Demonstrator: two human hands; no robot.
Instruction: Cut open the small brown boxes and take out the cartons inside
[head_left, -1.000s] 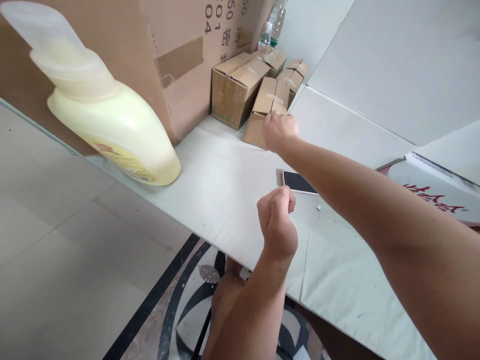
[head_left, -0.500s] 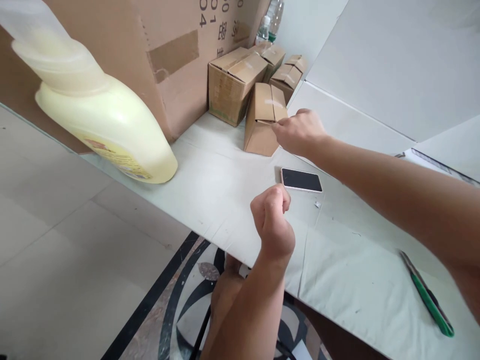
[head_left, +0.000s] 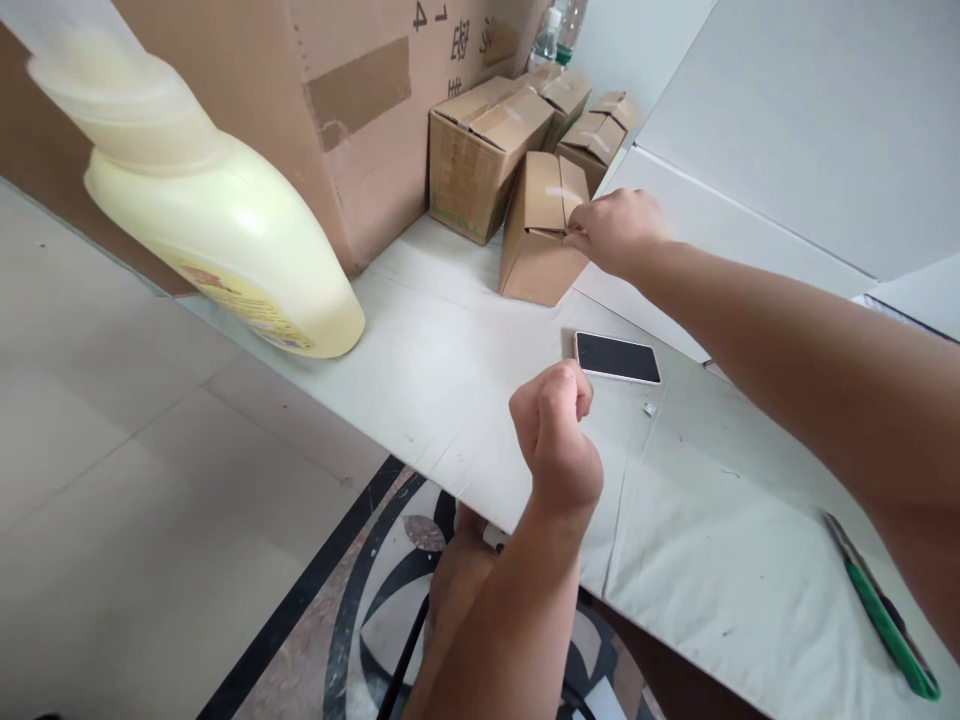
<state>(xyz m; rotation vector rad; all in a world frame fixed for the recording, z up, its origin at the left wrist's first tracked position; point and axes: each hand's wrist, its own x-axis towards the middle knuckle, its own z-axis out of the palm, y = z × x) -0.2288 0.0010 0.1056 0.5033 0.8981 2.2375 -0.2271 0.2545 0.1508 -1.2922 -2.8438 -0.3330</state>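
My right hand (head_left: 616,230) reaches out over the white table (head_left: 450,380) and pinches the right edge of a small cardboard box (head_left: 538,232) that stands tilted near the back. My left hand (head_left: 556,440) hovers over the table's front edge, curled into a fist; whether anything is in it stays hidden. A phone (head_left: 617,357) lies face up, screen dark, between the two hands, and a tiny white scrap (head_left: 649,408) sits just right of my left fist.
A pale yellow bottle (head_left: 217,230) stands at the left table edge against a big cardboard carton (head_left: 315,100). More small boxes (head_left: 487,150) are stacked behind. A green utility knife (head_left: 885,610) lies at the right. White boards (head_left: 787,130) lean at the back right.
My right hand has drawn the small box upright and a little toward me, shifting its hold to the right edge. The left fist has barely moved.
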